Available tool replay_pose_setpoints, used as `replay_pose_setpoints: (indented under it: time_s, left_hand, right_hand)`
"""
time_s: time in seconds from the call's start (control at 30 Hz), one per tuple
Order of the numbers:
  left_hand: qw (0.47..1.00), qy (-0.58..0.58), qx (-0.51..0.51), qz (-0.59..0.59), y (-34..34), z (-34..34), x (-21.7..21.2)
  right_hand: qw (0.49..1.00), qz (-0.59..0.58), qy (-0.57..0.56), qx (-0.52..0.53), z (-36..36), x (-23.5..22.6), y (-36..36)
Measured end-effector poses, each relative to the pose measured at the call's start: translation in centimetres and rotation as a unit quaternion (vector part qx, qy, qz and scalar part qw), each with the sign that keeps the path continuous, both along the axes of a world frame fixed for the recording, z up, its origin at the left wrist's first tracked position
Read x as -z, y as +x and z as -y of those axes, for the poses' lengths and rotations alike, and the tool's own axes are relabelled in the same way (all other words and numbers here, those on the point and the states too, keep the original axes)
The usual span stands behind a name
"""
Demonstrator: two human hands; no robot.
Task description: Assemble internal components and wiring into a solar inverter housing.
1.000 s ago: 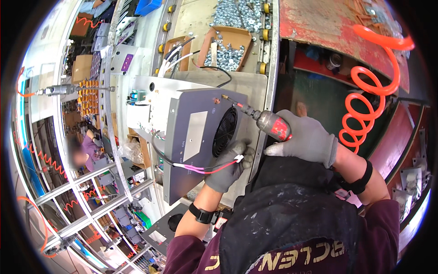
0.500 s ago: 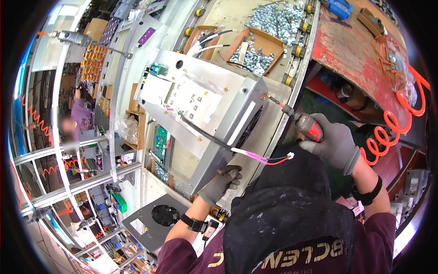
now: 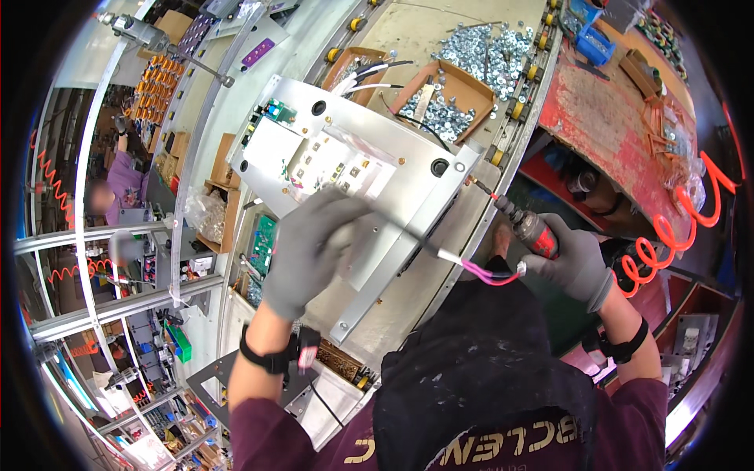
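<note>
Right grip (image 3: pixel 572 263) is wrapped round a driver (image 3: pixel 536 235); left grip (image 3: pixel 314 247) is half-curled, its hold unclear; cable connector (image 3: pixel 521 269) is left unplugged.

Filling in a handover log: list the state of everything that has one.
Left hand: at the chassis, blurred, grip unclear
Right hand: closed on the driver
Driver: held, bit fitted
Chassis: uncovered, parts showing
Plug: unconnected
Larger carton: open, holding hardware
Hose: coiled

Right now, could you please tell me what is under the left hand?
A silver chassis and black cable show beside the left hand; whatever is directly underneath is covered.
</note>
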State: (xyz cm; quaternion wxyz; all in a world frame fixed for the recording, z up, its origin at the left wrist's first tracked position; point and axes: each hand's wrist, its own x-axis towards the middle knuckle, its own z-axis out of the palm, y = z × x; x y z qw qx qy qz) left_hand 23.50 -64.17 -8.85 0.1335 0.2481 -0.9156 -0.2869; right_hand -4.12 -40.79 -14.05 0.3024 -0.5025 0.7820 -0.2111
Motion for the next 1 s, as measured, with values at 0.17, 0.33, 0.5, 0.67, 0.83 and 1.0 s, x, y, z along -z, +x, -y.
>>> replay_pose_setpoints:
  time_s: [0.17,0.33,0.5,0.67,0.83,1.0]
  left_hand:
    - [0.978,-0.078,0.189,0.044,-7.5,0.8,2.7]
    - [0.953,-0.126,0.244,0.126,-8.5,1.7,3.6]
    - [0.971,0.1,0.196,0.093,-6.3,1.3,2.0]
    - [0.95,0.312,0.009,-0.004,1.7,0.3,-0.5]
    - [0.864,0.416,-0.134,-0.251,5.9,-7.0,1.7]
    - [0.834,0.31,-0.342,-0.303,1.8,-13.1,4.1]
  right_hand:
    - [1.0,0.013,0.017,0.009,0.4,-0.4,0.1]
    - [1.0,-0.008,0.019,0.002,1.3,-0.6,-0.3]
    - [0.998,-0.047,-0.028,-0.021,-0.1,0.5,-1.6]
    - [0.984,-0.046,0.086,0.148,-1.6,5.4,-8.5]
    - [0.931,-0.161,0.16,0.284,0.7,12.7,-22.7]
    - [0.944,-0.2,0.158,0.209,4.4,16.6,-32.3]
